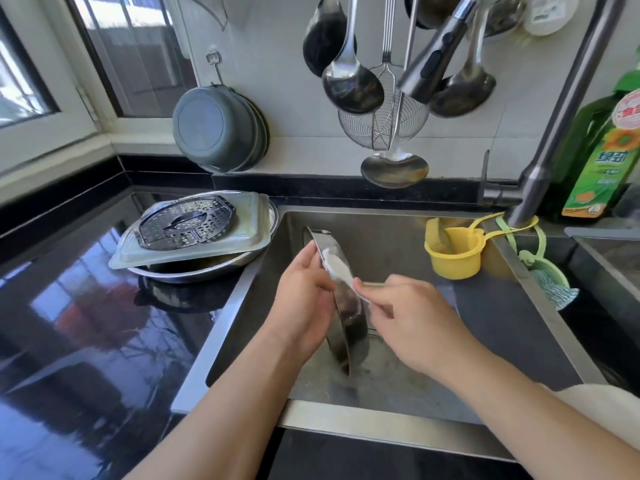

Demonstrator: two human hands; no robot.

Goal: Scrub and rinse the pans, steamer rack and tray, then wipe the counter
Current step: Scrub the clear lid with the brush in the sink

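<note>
A round steel pan (348,317) stands on its edge in the sink (540,327). My left hand (304,299) grips its upper rim from the left. My right hand (412,320) pinches a white scrubbing cloth (341,270) against the rim from the right. On the black counter (69,306) to the left, a perforated steamer rack (188,221) lies on a clear plastic tray (242,239), which rests over a steel basin (207,268).
The faucet head (438,53) hangs above the sink among ladles and a wire skimmer (381,128). Grey bowls (218,128) hang on the wall. A yellow cup (453,254) sits in the sink's back right corner. A green detergent bottle (602,154) stands at the right.
</note>
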